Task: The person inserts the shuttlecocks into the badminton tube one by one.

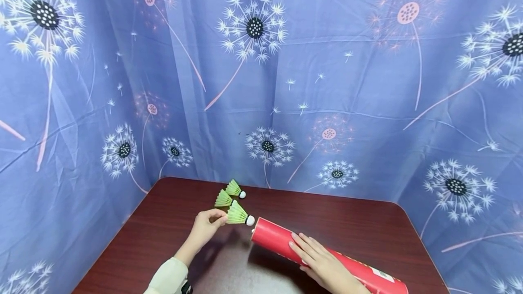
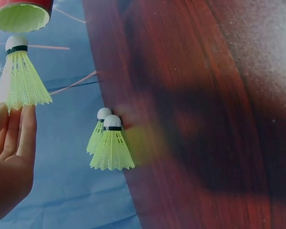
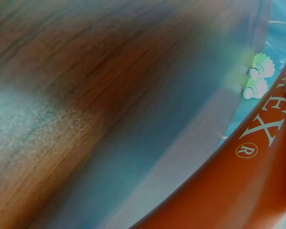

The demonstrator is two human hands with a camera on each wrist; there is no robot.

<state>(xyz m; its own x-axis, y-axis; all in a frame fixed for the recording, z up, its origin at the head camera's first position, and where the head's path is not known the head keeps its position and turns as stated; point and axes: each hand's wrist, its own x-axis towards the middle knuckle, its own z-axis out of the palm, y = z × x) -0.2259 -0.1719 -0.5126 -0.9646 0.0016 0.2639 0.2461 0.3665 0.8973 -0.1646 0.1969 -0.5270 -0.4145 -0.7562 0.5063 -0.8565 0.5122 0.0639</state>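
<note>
My left hand [image 1: 206, 228] pinches a yellow-green shuttlecock [image 1: 238, 214] by the edge of its skirt. Its white cork points right, just short of the end of a red tube [image 1: 273, 235]. In the left wrist view, the tube's open mouth [image 2: 21, 19] faces the shuttlecock [image 2: 26, 78], with a small gap between them. My right hand [image 1: 320, 260] grips the tube around its middle, fingers laid across the top; the thumb is hidden in the head view. White lettering on the tube [image 3: 262, 124] shows in the right wrist view.
Two more yellow-green shuttlecocks, one farther [image 1: 234, 188] and one nearer [image 1: 223, 198], lie close together toward the back of the dark red-brown table [image 1: 347, 221]. A blue curtain [image 1: 310, 80] with dandelion prints hangs behind the table and along its sides.
</note>
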